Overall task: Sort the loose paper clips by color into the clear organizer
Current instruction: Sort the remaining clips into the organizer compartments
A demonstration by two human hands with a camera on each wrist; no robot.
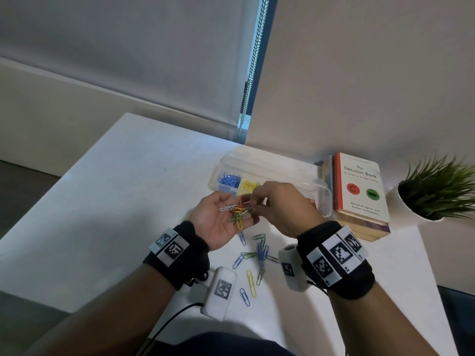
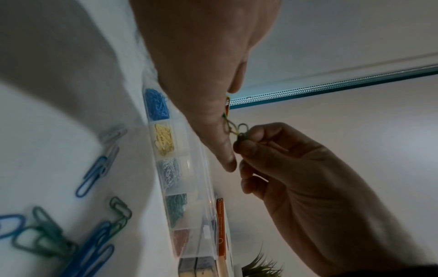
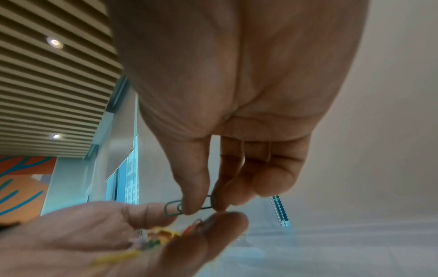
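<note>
My left hand (image 1: 216,219) is held palm up over the white table (image 1: 128,188), cupping a small heap of mixed clips (image 1: 237,214) in white, yellow, green and red. My right hand (image 1: 254,204) hovers just above it and pinches a green clip (image 3: 174,208) between thumb and forefinger, over the left hand's fingers (image 3: 147,213). Behind both hands stands the clear organizer (image 1: 270,160), with blue clips (image 2: 156,105), yellow clips (image 2: 163,139), white clips (image 2: 170,172), green clips (image 2: 176,208) and red clips (image 2: 180,241) in separate compartments. Several loose clips (image 1: 258,255) lie on the table below the hands.
A stack of books (image 1: 359,194) stands right of the organizer, with a potted plant (image 1: 431,194) beyond it. A wall and a blind with a bead chain (image 1: 253,73) close off the back. The table's left edge drops to the floor.
</note>
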